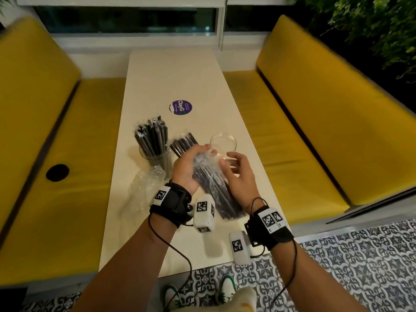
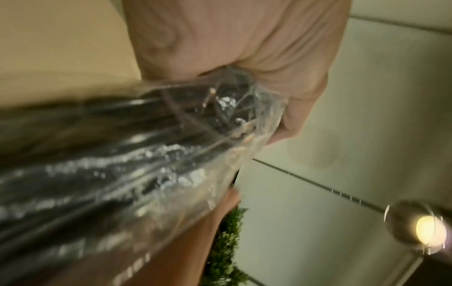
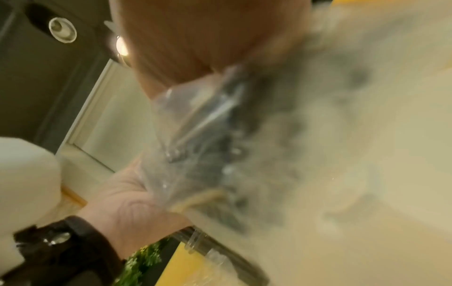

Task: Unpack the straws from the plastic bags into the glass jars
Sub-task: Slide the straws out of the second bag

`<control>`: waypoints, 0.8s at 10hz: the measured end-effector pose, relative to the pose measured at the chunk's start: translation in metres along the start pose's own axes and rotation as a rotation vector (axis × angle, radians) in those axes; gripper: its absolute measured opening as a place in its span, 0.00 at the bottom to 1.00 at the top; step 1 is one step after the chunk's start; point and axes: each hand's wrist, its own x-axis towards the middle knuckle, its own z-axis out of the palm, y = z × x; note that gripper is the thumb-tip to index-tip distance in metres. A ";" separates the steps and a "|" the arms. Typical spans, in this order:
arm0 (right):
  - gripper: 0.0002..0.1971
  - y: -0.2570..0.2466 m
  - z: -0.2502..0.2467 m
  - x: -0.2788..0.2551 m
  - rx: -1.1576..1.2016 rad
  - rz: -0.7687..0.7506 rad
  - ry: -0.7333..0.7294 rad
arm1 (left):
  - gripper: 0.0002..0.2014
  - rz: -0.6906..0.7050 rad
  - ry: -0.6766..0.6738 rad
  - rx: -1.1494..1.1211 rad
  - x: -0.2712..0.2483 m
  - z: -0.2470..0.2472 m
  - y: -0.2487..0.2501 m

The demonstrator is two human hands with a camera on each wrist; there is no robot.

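Head view only: long white worktop (image 1: 171, 75) between yellow benches; whole layout of jars and bags visible here, not at the wrists.
Left wrist view only: underside of clear plastic bag of black straws (image 2: 127, 164), crumpled mouth gathered under curled fingers (image 2: 288, 100); ceiling lamp at 4 o'clock.
Right wrist view only: blurred; left palm (image 3: 127, 209) under the same bag (image 3: 208, 154).
Left hand (image 1: 188, 167): palm up, cupping and grasping the bag's upper end, above the worktop's near half.
Right hand (image 1: 239, 174): fingers curved, thumb and fingertips at the bag's loose top plastic; firm pinch or mere touch cannot be told.
Held bag (image 1: 213, 183): slanting from 12 o'clock at the hands down to 5 o'clock toward the right wrist.
Glass jars, two: one filled with black straws (image 1: 155, 152) at 10 o'clock of the hands; one empty clear jar (image 1: 223, 141) at 1 o'clock, just behind the fingers.
Straw bags, two full: held one, plus one lying (image 1: 183, 143) between the jars.
Empty crumpled bag, one (image 1: 146, 183): at 9 o'clock, beside the left wrist.
Purple round sticker, one (image 1: 179, 107): at 12 o'clock, farther up the worktop.
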 end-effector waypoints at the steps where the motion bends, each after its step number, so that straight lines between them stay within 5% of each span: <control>1: 0.12 0.003 -0.019 -0.004 -0.030 -0.008 0.041 | 0.01 0.074 0.112 -0.079 0.001 0.003 0.016; 4: 0.20 -0.002 -0.029 0.001 0.363 0.117 0.149 | 0.10 0.091 0.174 -0.085 0.003 0.022 0.008; 5: 0.25 -0.012 -0.034 -0.004 0.258 0.020 0.119 | 0.07 0.097 0.208 -0.118 0.003 0.023 0.005; 6: 0.31 -0.007 -0.034 -0.013 0.203 -0.219 0.199 | 0.14 0.103 0.211 -0.069 -0.002 0.028 0.002; 7: 0.27 -0.005 -0.023 -0.020 0.082 -0.451 0.400 | 0.24 0.079 0.190 -0.070 -0.001 0.029 -0.011; 8: 0.21 -0.010 -0.018 -0.015 0.240 -0.354 0.532 | 0.26 0.037 0.164 -0.096 0.006 0.026 -0.016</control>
